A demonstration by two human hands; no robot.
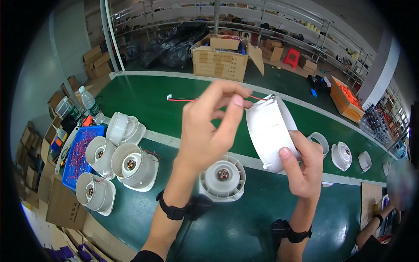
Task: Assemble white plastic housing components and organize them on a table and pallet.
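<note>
My right hand [305,163] grips a white plastic ring-shaped housing [268,131] by its lower right side, thumb on the outer wall. The housing is held tilted above the bench. A thin red and black wire [183,100] runs from the housing's top edge to my left hand [211,124], whose thumb and fingers pinch it. Its free end, with a small white connector [169,97], sticks out to the left. Below and between my hands, a white finned fan housing [222,179] with a copper-wound motor core stands on the bench.
Several white fan housings [133,168] stand at the left, beside a blue tray [72,180] of wires and a plastic bottle [89,104]. More white parts [341,156] sit on the green belt [157,96] at right. A cardboard box [218,63] is beyond; a co-worker's arm [371,229] shows at right.
</note>
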